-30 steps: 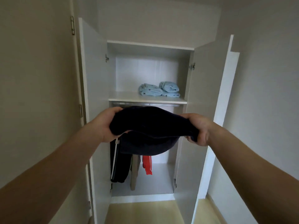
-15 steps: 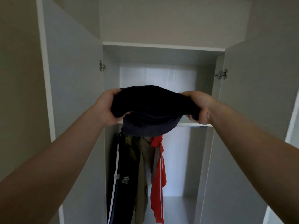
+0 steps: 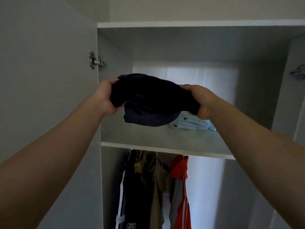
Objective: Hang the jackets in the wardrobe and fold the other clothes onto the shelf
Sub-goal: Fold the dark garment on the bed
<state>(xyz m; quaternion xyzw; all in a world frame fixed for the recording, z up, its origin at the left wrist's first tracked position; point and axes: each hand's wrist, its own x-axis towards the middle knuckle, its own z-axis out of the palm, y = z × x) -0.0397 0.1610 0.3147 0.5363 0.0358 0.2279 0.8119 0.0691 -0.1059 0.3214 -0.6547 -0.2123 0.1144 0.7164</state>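
A folded dark navy garment (image 3: pixel 151 100) hangs between my two hands, above the left half of the wardrobe shelf (image 3: pixel 148 138). My left hand (image 3: pixel 105 96) grips its left end and my right hand (image 3: pixel 199 100) grips its right end. Folded light blue clothes (image 3: pixel 193 123) lie on the shelf's right half, partly hidden behind the garment and my right hand. Below the shelf hang a black jacket with white stripes (image 3: pixel 132 187), an olive jacket (image 3: pixel 156 184) and a red jacket (image 3: pixel 179 187).
The open left wardrobe door (image 3: pixel 49 71) stands close on my left with its metal hinge (image 3: pixel 96 61). The right door's edge (image 3: pixel 298 96) shows at the right. The wardrobe's top panel (image 3: pixel 181 24) runs above the shelf compartment.
I have come closer to the wardrobe. Both hands have carried the dark garment forward and up, from in front of the shelf edge to above the shelf.
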